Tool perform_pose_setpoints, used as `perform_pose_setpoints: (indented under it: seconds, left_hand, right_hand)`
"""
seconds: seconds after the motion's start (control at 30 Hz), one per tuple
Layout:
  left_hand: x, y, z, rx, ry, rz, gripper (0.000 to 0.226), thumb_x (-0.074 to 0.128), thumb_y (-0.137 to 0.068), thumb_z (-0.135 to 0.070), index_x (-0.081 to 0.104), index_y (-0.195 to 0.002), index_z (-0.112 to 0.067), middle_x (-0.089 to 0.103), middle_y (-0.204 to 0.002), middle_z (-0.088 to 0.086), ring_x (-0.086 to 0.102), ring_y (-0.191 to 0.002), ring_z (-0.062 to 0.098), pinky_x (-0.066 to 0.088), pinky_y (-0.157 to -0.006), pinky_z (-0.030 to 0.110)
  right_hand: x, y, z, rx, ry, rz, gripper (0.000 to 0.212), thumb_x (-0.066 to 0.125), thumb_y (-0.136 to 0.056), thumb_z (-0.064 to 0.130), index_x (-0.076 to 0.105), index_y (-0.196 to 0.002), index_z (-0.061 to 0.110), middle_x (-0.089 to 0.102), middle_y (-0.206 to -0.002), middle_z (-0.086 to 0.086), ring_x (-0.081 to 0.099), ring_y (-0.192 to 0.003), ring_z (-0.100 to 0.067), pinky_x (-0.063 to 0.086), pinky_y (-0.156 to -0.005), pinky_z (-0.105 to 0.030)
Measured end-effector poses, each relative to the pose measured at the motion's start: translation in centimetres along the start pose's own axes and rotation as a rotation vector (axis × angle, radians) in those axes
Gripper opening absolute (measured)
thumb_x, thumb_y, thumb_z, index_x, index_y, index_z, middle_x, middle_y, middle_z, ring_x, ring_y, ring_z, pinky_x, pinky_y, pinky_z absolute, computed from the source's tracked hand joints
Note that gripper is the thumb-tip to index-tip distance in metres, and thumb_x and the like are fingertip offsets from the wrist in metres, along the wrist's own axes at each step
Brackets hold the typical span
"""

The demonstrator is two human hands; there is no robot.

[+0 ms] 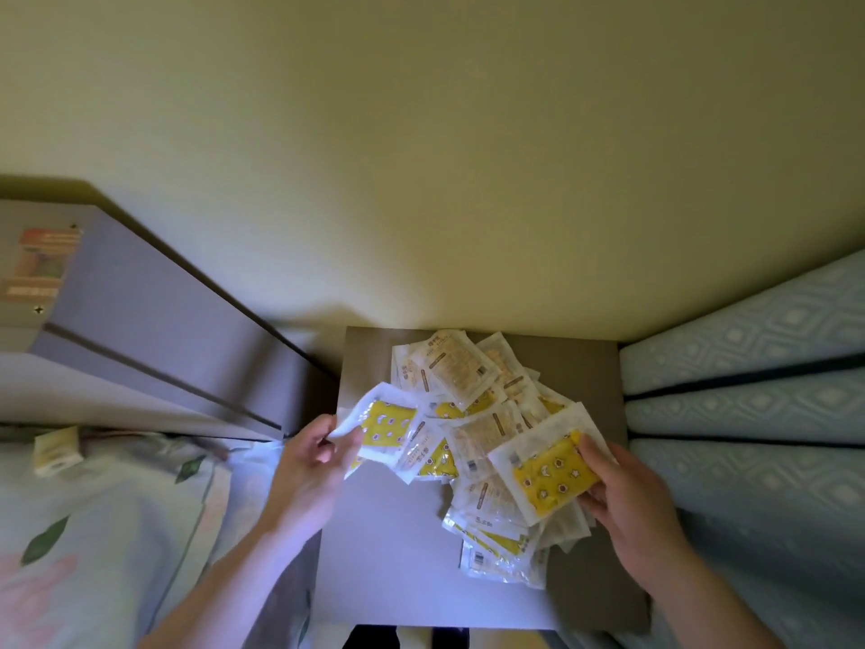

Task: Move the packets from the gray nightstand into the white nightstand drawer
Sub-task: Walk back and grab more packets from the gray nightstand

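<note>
A pale wall point(421, 156) fills everything beyond both hands, and a patterned blue mattress edge point(749, 391) runs along the outer side of the right hand point(632, 503). Out past the left hand point(309, 461) stands a tall grey-lilac cabinet side point(154, 320), with a floral bedcover point(93, 531) below it, nearer the person. Under and between the two hands lies the gray nightstand point(388, 555), its top bare on the near side by the left wrist. Spread across its far and right-hand parts is the heap of packets point(472, 414), white sachets with yellow printed panels, overlapping loosely; most of it sits between the hands and just beyond the fingertips. The right hand is closed on a yellow packet point(547, 475), thumb on top and fingers beneath its edge, lifted slightly off the pile. The left hand pinches the corner of a second packet point(384, 423) between thumb and fingers, that packet tilted up from the near-left edge of the heap. No white nightstand or open drawer can be made out in this view, so I cannot say where the goal lies relative to either hand. Judging from the size of the heap, the task looks barely begun: two packets are in hand, none is seen delivered, and dozens appear left to carry across.
</note>
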State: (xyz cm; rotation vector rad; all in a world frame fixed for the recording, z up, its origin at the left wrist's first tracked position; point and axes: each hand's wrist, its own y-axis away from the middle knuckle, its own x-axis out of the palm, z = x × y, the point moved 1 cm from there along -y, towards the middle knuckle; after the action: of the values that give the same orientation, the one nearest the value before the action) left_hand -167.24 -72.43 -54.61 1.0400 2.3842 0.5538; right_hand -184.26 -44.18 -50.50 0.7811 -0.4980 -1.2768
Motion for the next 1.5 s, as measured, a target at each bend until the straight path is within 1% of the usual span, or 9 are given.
perform_pose_setpoints:
  seconds: [0.17, 0.37, 0.5, 0.6, 0.83, 0.97, 1.13, 1.3, 1.5]
  left_hand:
    - [-2.8, 0.9, 1.2, 0.114, -0.351, 0.106, 0.03, 0.065, -0.098, -0.027, 0.049, -0.081, -0.007, 0.053, -0.067, 0.006, 0.044, -0.061, 0.017, 0.031, -0.055, 0.022]
    - [-1.5, -0.6, 2.0, 0.114, -0.517, 0.248, 0.017, 0.063, -0.1, -0.031, 0.06, -0.085, -0.023, 0.068, -0.078, -0.008, 0.059, -0.069, 0.007, 0.049, -0.066, 0.027]
    - [0.4, -3.7, 3.7, 0.101, -0.633, 0.208, 0.019, 0.063, -0.099, -0.034, 0.062, -0.088, -0.018, 0.06, -0.079, -0.006, 0.056, -0.074, 0.016, 0.043, -0.063, 0.03]
    - [1.7, -5.4, 4.3, 0.107, -0.645, 0.119, 0.012, 0.065, -0.098, -0.031, 0.064, -0.092, -0.02, 0.059, -0.084, -0.004, 0.06, -0.081, 0.019, 0.037, -0.065, 0.027]
    - [2.8, -7.1, 6.7, 0.197, -0.753, -0.043, 0.017, 0.074, -0.091, -0.032, 0.072, -0.092, -0.014, 0.053, -0.125, 0.002, 0.055, -0.108, 0.027, 0.051, -0.088, 0.038]
    - [3.0, -7.1, 6.9, 0.143, -0.765, -0.025, 0.023, 0.072, -0.093, -0.032, 0.072, -0.106, -0.013, 0.06, -0.113, 0.006, 0.051, -0.108, 0.03, 0.046, -0.091, 0.036]
    - [2.6, -7.2, 6.8, 0.056, -0.617, -0.046, 0.02, 0.075, -0.091, -0.029, 0.06, -0.085, -0.016, 0.059, -0.085, -0.002, 0.055, -0.079, 0.023, 0.039, -0.063, 0.028]
    - [2.4, -7.2, 7.1, 0.012, -0.471, -0.074, 0.031, 0.081, -0.086, -0.025, 0.053, -0.073, -0.024, 0.055, -0.083, -0.004, 0.053, -0.076, 0.021, 0.04, -0.069, 0.029]
    - [2.8, -6.2, 7.1, -0.022, -0.416, -0.026, 0.044, 0.079, -0.088, -0.025, 0.042, -0.064, -0.02, 0.039, -0.061, -0.006, 0.036, -0.058, 0.017, 0.032, -0.054, 0.028]
  right_hand:
    - [1.6, -2.8, -1.5, -0.246, 0.634, -0.05, 0.016, 0.071, -0.093, 0.037, 0.075, -0.094, 0.022, 0.075, -0.095, 0.011, 0.07, -0.096, -0.015, 0.056, -0.08, -0.033]
    - [5.4, -7.2, -3.9, -0.29, 0.9, -0.075, 0.02, 0.069, -0.092, 0.039, 0.076, -0.096, 0.021, 0.07, -0.099, -0.001, 0.067, -0.082, -0.02, 0.052, -0.066, -0.029]
    - [6.3, -8.0, -4.8, -0.231, 0.958, -0.162, 0.03, 0.065, -0.093, 0.044, 0.076, -0.115, 0.026, 0.072, -0.113, -0.001, 0.069, -0.101, -0.026, 0.059, -0.081, -0.038]
    - [6.2, -7.4, -5.1, -0.206, 0.938, -0.207, 0.028, 0.066, -0.094, 0.04, 0.076, -0.116, 0.026, 0.074, -0.109, 0.002, 0.071, -0.094, -0.024, 0.061, -0.077, -0.039]
    - [7.4, -6.4, -5.6, -0.256, 0.852, -0.239, 0.017, 0.064, -0.091, 0.034, 0.073, -0.081, 0.024, 0.067, -0.085, 0.007, 0.065, -0.086, -0.021, 0.05, -0.065, -0.03]
    - [8.1, -6.4, -6.2, -0.273, 0.852, -0.218, 0.02, 0.066, -0.084, 0.032, 0.059, -0.065, 0.032, 0.061, -0.07, 0.014, 0.062, -0.091, -0.026, 0.055, -0.07, -0.036]
    - [8.5, -6.6, -6.2, -0.276, 0.851, -0.226, 0.005, 0.069, -0.089, 0.032, 0.065, -0.086, 0.03, 0.067, -0.086, 0.01, 0.064, -0.092, -0.022, 0.057, -0.082, -0.044]
    - [8.8, -6.8, -6.5, -0.244, 0.821, -0.236, 0.014, 0.07, -0.092, 0.033, 0.064, -0.104, 0.03, 0.067, -0.106, 0.008, 0.065, -0.101, -0.022, 0.051, -0.096, -0.048]
    - [8.7, -6.4, -6.2, -0.24, 0.971, -0.25, 0.021, 0.062, -0.096, 0.039, 0.072, -0.11, 0.027, 0.072, -0.106, 0.003, 0.063, -0.11, -0.026, 0.039, -0.101, -0.045]
